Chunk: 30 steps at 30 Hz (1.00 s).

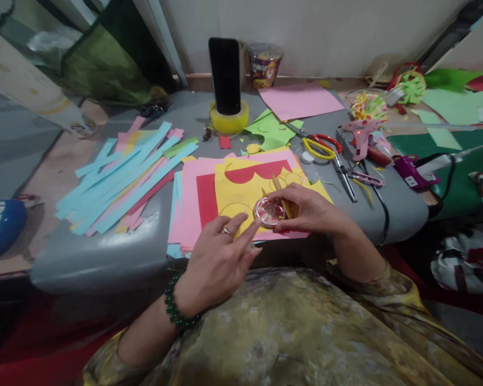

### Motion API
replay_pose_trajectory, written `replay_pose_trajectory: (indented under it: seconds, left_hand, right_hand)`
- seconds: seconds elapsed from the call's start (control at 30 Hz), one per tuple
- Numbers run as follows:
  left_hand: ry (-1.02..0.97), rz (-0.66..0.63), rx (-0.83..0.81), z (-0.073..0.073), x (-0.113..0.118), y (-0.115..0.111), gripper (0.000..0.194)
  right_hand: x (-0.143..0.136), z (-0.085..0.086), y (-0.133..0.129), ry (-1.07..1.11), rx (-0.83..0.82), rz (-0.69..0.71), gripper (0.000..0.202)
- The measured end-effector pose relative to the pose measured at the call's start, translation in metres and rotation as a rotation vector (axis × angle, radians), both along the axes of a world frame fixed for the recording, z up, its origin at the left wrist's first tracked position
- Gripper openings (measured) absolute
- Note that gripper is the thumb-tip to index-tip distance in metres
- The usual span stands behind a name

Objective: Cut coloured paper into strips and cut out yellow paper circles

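Note:
My right hand [306,209] has its thumb and fingers closed on the edge of a small round red-and-white disc [269,211], and a yellow pencil-like stick shows between its fingers. The disc rests on a yellow sheet [225,187] with a scalloped top edge and a drawn circle at its left. Close to the disc's left side, my left hand [225,252] lies over the sheet with its fingers apart, an index fingertip near the disc. Beneath the yellow sheet are red [206,198] and pink sheets [190,198] in a stack.
Cut paper strips [124,177] lie at the left. Behind the stack stand a phone [225,75] in a tape roll [229,119] and a cup [264,67]. Scissors [317,149], a pink glue gun [361,134] and a cutter [366,178] are at the right.

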<state>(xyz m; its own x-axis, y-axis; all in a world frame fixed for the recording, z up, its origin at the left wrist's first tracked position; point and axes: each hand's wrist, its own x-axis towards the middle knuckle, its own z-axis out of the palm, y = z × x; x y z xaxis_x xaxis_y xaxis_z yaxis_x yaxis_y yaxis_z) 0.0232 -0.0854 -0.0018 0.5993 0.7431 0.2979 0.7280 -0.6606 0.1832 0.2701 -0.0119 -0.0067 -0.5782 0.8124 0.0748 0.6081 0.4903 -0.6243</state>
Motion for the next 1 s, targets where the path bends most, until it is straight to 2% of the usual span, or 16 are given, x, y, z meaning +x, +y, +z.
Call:
replay_pose_trajectory:
  seconds: [0.1,0.17,0.33,0.4,0.47,0.53,0.63,0.73,0.87,1.0]
  left_hand:
    - [0.007,-0.057,-0.013,-0.001,0.015,0.005,0.042]
    - [0.027,-0.054,-0.043,-0.003,0.023,0.008,0.039]
    - [0.088,-0.052,0.019,-0.005,0.035,0.007,0.037]
    - [0.121,-0.04,0.064,-0.005,0.039,0.004,0.038]
    - [0.154,-0.013,0.075,-0.006,0.044,0.001,0.038]
    - [0.18,0.01,0.079,-0.007,0.048,-0.001,0.039]
    - [0.171,0.023,0.1,-0.01,0.053,-0.002,0.041]
    - [0.152,0.018,0.078,-0.011,0.055,-0.001,0.04]
    - [0.153,-0.002,0.062,-0.011,0.054,0.0,0.041]
    - [0.156,-0.008,0.039,-0.01,0.054,0.001,0.04]
  right_hand:
    - [0.002,0.004,0.0,0.035,-0.04,0.01,0.057]
    - [0.009,0.011,-0.001,0.155,-0.069,-0.024,0.056]
    - [0.034,0.039,-0.003,0.791,0.149,-0.468,0.036]
    - [0.031,0.047,-0.003,0.865,0.152,-0.521,0.038]
    - [0.018,0.05,0.0,0.795,0.052,-0.463,0.036]
    - [0.0,0.048,0.004,0.678,-0.091,-0.349,0.028]
    - [-0.028,0.04,0.014,0.54,-0.28,-0.19,0.026]
    - [-0.043,0.03,0.024,0.444,-0.4,-0.117,0.029]
    - [-0.048,0.024,0.035,0.339,-0.439,-0.061,0.028]
    - [-0.052,0.029,0.042,0.215,-0.385,-0.001,0.026]
